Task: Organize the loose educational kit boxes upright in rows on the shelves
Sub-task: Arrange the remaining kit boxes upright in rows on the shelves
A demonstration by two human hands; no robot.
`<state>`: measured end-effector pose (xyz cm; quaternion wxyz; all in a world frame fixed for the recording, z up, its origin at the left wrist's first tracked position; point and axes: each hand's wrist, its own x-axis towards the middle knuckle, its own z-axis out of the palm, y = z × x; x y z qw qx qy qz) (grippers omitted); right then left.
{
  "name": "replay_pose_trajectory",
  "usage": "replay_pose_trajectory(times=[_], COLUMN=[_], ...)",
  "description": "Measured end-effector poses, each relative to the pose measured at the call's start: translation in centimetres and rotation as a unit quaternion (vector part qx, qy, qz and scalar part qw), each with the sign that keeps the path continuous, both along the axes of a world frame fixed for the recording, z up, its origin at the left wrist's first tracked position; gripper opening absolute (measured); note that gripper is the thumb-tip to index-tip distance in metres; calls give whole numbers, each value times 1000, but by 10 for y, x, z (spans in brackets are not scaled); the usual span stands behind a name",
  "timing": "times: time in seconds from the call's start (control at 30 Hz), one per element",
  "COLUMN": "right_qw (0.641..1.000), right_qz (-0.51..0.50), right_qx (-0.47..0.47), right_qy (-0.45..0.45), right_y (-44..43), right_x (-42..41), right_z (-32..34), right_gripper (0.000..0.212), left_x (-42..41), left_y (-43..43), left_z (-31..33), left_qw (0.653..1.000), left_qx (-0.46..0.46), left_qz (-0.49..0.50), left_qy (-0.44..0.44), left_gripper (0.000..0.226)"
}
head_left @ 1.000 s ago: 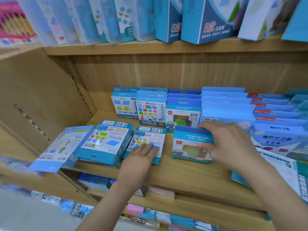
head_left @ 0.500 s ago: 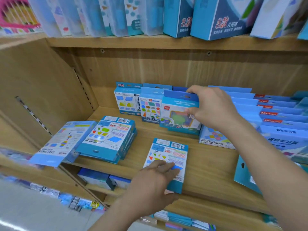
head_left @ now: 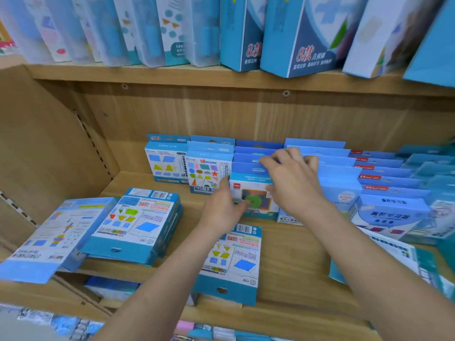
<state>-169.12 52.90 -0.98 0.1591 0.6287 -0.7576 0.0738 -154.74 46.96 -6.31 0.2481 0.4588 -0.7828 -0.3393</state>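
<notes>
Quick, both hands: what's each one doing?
Left hand: grips green-circle kit box, left edge.
Right hand: fingers curled over upright boxes behind; grip unclear.

Count from head view: hands 2, left hand (head_left: 221,207) and right hand (head_left: 293,185); stocked boards 2, upper shelf (head_left: 172,75) and middle shelf (head_left: 295,254); screws (head_left: 124,86) (head_left: 285,93) in back panel (head_left: 221,114): 2. Upper shelf: boxes with red "8" lettering (head_left: 243,33) (head_left: 302,40): 2. Middle shelf, lying flat: overhanging box (head_left: 56,237) 1; stack (head_left: 138,225) 1, at least 2 boxes, exact number unclear; single flat box (head_left: 234,262) 1. Upright: shape-print boxes (head_left: 165,166) (head_left: 206,175) fronting the two leftmost rows 2; green-disc box (head_left: 253,198) 1. The blue rows (head_left: 339,173) further right are too blurred to count
</notes>
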Motion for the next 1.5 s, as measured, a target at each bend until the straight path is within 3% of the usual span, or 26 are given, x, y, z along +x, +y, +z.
replay_pose_trajectory(times=[0.2, 0.4, 0.57, 0.63, 0.7, 0.8, 0.87, 1.1, 1.17, 1.27, 1.4, 1.5], right_qw=[994, 974, 949, 943, 938, 938, 933, 920, 914, 910, 900, 893], right_qz=[-27, -36, -48, -60, -80, -120, -162, -254, -248, -239, -234, -225], right_qx=[-85, -159, -179, -159, -136, -113, -80, 41, 34, 3, -9, -1], right_qy=[-57, -156, -255, -285, -307, -306, -312, -294, -318, -338, -369, -390], right_y=[29, 70, 118, 136, 153, 180, 198, 237, 241, 245, 251, 257], right_x=[-24, -41, -55, -61, -68, -81, -89, -101, -102, -98, -97, -100], right_z=[5, 7, -1, -4, -10, -23, -33, -68, -73, -75, -78, -76], right_gripper=[50, 38, 35, 34, 35, 38, 44, 85, 92, 79, 85, 92], left_x=[-13, -14, -4, 2, 2, -14, -32, -94, -102, -111, -114, -106], left_y=[-11, -16, 0, 11, 30, 67, 91, 137, 139, 143, 149, 151], left_z=[-3, -4, 6, 10, 16, 14, 3, -21, -20, -16, -17, -13], left_qw=[995, 984, 984, 975, 972, 983, 979, 950, 959, 952, 933, 930], left_qx=[-61, -106, -134, -196, -224, -168, -139, -68, 38, 259, 345, 355], left_qz=[59, 76, 91, 101, 66, -68, -146, -235, -227, -156, -103, -93], left_qy=[-46, -124, -71, -25, 9, -5, -40, -194, -168, -36, 5, 26], left_gripper=[33, 42, 67, 61, 41, 13, 8, 43, 45, 48, 42, 26])
